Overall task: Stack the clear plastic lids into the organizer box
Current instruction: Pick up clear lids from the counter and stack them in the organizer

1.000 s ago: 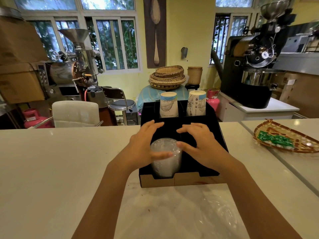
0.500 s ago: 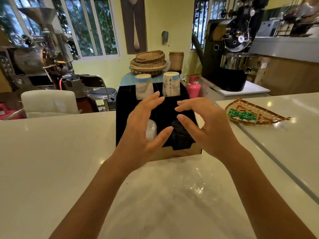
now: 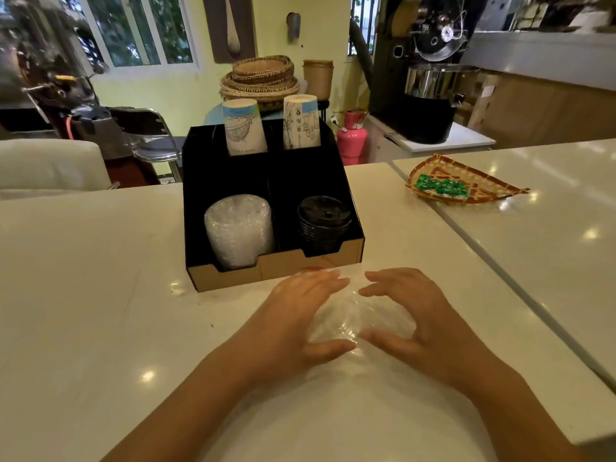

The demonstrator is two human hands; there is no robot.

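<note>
Organizer box: the black-lined cardboard organizer box (image 3: 276,261) stood on the white table (image 3: 83,295), just beyond both hands.
Done so far: a tall stack of clear plastic lids (image 3: 238,230) stood in the box's front left compartment, reaching above the front wall.
Other compartments: black lids (image 3: 323,221) filled the front right one; two paper cups (image 3: 245,130) stood upside down at the back.
Left to do: a crinkled patch of clear plastic (image 3: 360,316) lay on the table between the hands, near the box front; whether it was loose lids or only an empty wrapper could not be told.
Left hand: the left hand (image 3: 300,318) was spread wide, fingers curved around the plastic's left side, gripping nothing visibly.
Right hand: the right hand (image 3: 423,318) mirrored it, wide and cupped on the right side.
Judgement: most of the stacking looked complete, with perhaps one last gather remaining.
</note>
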